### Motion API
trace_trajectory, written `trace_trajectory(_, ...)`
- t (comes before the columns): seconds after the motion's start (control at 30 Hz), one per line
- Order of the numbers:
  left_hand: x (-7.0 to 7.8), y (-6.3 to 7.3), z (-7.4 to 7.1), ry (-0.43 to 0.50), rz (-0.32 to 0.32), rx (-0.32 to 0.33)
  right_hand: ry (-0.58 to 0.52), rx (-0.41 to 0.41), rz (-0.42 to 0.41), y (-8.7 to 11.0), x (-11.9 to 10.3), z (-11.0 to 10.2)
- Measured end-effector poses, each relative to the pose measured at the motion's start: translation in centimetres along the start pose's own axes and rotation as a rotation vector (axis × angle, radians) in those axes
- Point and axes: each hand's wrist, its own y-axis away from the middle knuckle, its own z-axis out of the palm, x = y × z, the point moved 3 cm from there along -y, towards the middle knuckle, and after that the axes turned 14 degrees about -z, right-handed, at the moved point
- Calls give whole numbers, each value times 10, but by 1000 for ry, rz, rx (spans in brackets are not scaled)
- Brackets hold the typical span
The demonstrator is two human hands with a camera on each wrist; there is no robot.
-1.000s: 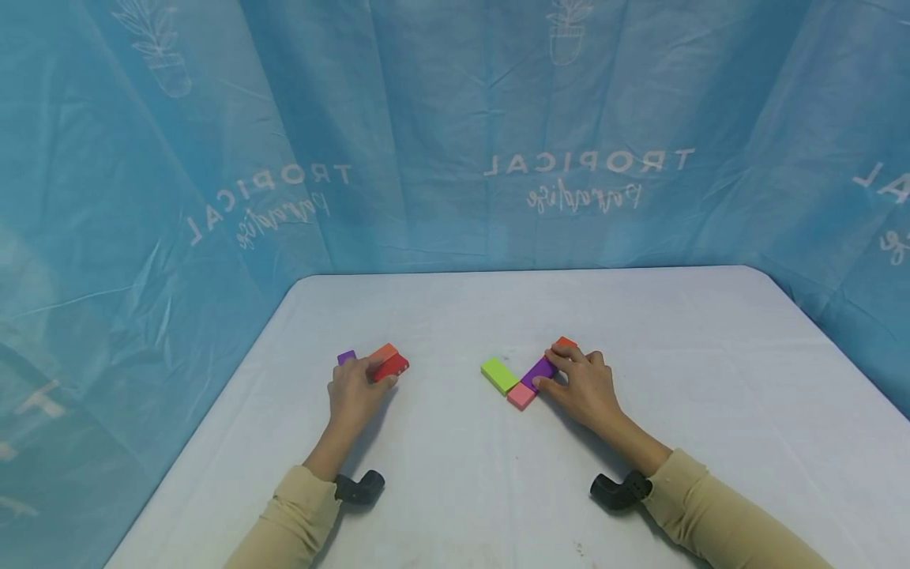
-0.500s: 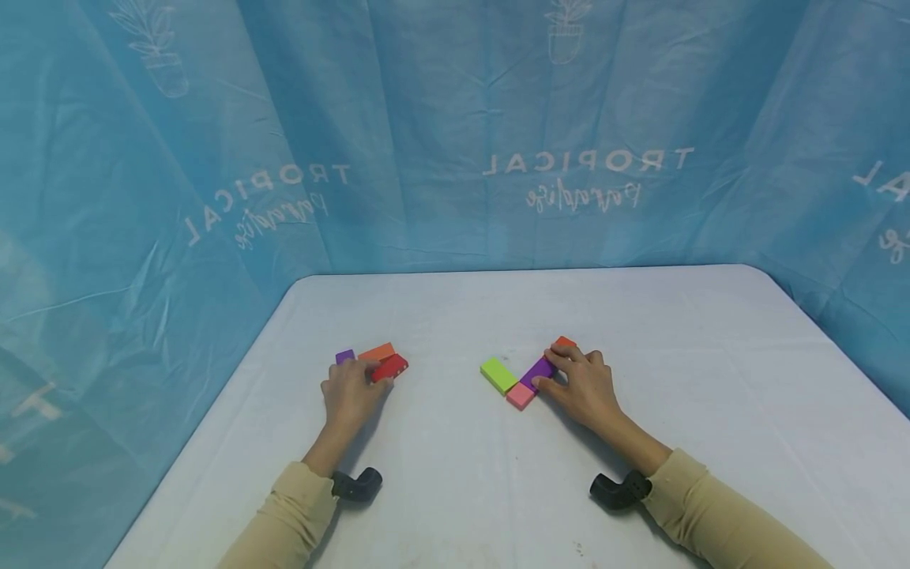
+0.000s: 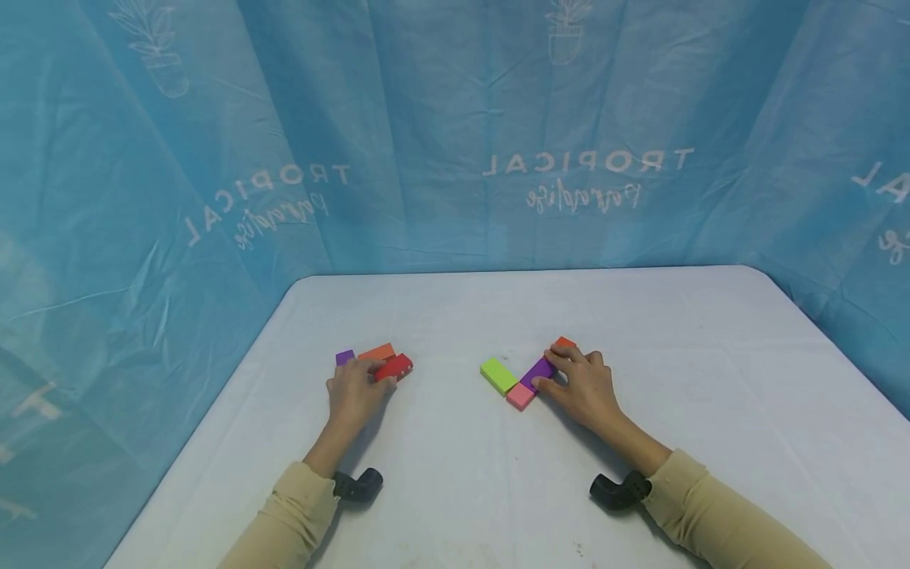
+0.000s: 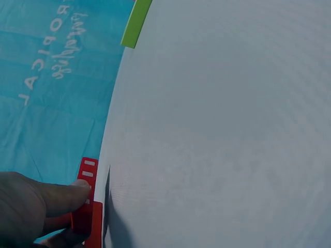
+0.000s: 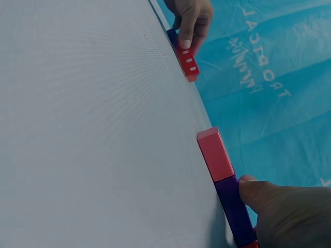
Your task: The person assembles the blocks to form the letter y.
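Observation:
My left hand [image 3: 354,395] pinches a red block [image 3: 398,367] with white rectangular marks along its side. In the left wrist view the thumb lies on the marked face of that block, close over another red-orange piece [image 4: 95,230]. An orange block [image 3: 376,352] and a purple block [image 3: 344,357] lie just beyond this hand. On the other side, my right hand [image 3: 588,389] holds a second purple block [image 3: 536,374] between thumb and fingers. A pink block [image 3: 520,397] adjoins its near end; an orange-red block [image 3: 565,342], partly hidden by the fingers, lies at its far end.
A lime green block [image 3: 500,375] meets the pink one at an angle, forming a V with the row. Everything lies on a white table [image 3: 448,474]. Blue printed cloth [image 3: 441,221] hangs behind and at both sides. Each wrist carries a black camera mount [image 3: 361,485].
The left hand shifted slightly left, then slightly right again with the red block. The orange block beside it has turned a little and shifted left. My right hand stays where it was.

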Motion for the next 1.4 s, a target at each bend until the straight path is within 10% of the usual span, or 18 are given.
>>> trace_trajectory(1.4, 61, -13, 30, 253, 39, -338, 2, 12, -9, 0, 2, 2)
